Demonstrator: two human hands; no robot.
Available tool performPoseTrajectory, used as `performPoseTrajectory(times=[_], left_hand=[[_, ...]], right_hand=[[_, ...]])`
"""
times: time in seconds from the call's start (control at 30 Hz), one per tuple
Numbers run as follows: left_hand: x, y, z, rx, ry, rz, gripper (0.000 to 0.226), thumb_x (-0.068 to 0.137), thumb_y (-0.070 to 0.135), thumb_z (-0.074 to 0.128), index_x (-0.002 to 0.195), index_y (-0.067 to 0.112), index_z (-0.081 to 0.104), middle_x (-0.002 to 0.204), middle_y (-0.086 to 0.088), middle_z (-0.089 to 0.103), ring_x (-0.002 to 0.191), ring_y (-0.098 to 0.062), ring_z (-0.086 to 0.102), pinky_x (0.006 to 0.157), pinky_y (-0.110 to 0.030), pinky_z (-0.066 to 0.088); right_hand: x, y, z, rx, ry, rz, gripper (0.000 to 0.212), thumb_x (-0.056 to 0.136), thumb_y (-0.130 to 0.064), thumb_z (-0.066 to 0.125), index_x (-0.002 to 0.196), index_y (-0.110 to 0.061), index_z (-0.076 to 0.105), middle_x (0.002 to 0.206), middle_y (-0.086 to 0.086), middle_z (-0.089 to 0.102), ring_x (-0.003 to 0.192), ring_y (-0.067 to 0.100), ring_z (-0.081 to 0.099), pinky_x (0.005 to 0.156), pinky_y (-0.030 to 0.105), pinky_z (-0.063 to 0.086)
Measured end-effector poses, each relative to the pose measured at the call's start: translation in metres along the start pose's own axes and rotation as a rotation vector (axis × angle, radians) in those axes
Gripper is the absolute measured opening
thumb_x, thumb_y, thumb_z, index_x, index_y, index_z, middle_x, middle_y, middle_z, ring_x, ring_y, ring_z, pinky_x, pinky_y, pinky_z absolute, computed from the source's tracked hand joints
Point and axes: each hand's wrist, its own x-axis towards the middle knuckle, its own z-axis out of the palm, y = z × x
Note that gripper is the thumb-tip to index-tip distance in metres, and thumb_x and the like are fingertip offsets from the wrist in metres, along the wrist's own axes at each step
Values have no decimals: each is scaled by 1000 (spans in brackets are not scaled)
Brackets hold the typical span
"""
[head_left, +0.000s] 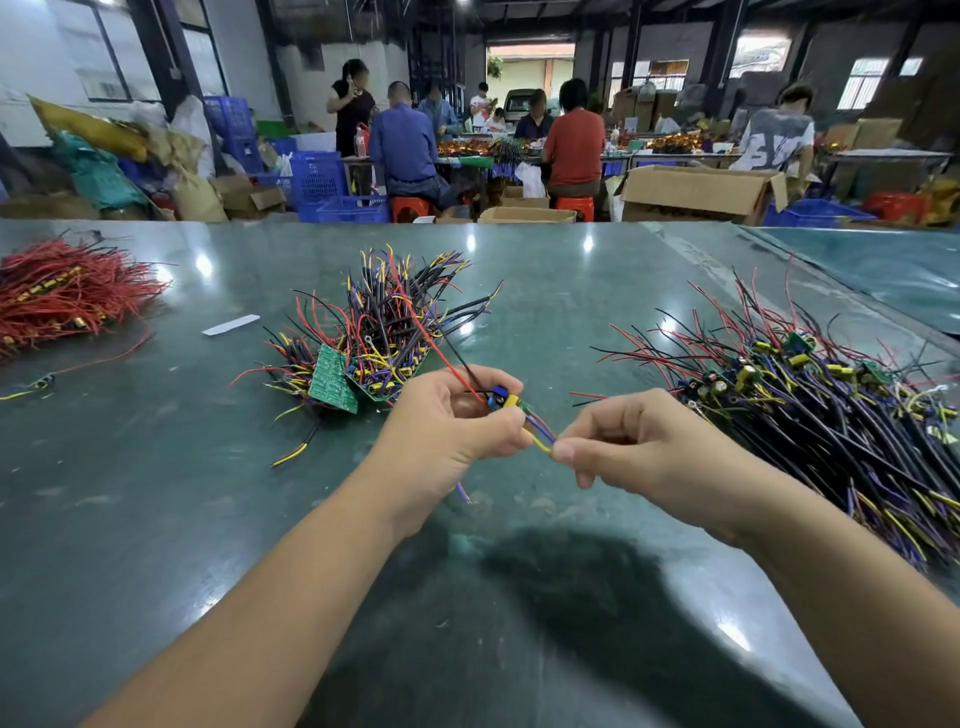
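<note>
Glossy green tabletop (156, 493) below, my left hand (457, 421) grips a small circuit board (505, 401) knobbed with components. My right hand (639, 447) pinches its thin yellow and purple leads (540, 440).

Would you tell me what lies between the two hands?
Head view: yellow and purple wires run from the small board in the left hand to the right hand.

Overhead glare on tabletop (519, 270); blurred, bowed edges.
</note>
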Motion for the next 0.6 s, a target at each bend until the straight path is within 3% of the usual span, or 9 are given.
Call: performPoseTrajectory(times=[0.1,0.23,0.3,0.43,0.6], left_hand=[[2,-1,2,-112,73,8,25,86,-11,56,97,11,56,60,1,66,53,-10,65,56,-19,53],[1,-7,8,-370,20,-73,38,77,8,65,111,12,47,69,-2,68,56,-9,63,59,-19,53],[0,-8,8,-402,-31,-119,42,65,18,70,104,9,55,72,-4,69,60,-9,63,62,-19,54],[0,-13,8,-280,-83,-147,13,62,23,73,71,14,76,70,-1,69,63,-6,63,65,-17,53],[1,-17,7,-235,-76,-93,18,63,24,72,76,14,78,72,1,70,61,-4,60,63,-15,50]], right_hand=[[4,2,9,-21,162,-69,23,89,-17,63,66,-18,62,54,-7,53,50,9,36,46,19,27],[6,5,15,-33,195,-87,21,92,-19,58,71,-15,58,59,-4,49,51,8,34,48,18,29],[6,6,15,-31,204,-91,20,92,-19,58,72,-16,58,58,-7,48,51,7,34,49,19,28],[7,7,16,-15,230,-119,19,92,-20,58,73,-17,59,55,-10,49,49,3,35,48,15,29],[5,8,17,3,162,-139,18,93,-16,57,75,-10,58,54,-9,48,46,0,36,47,10,29]])
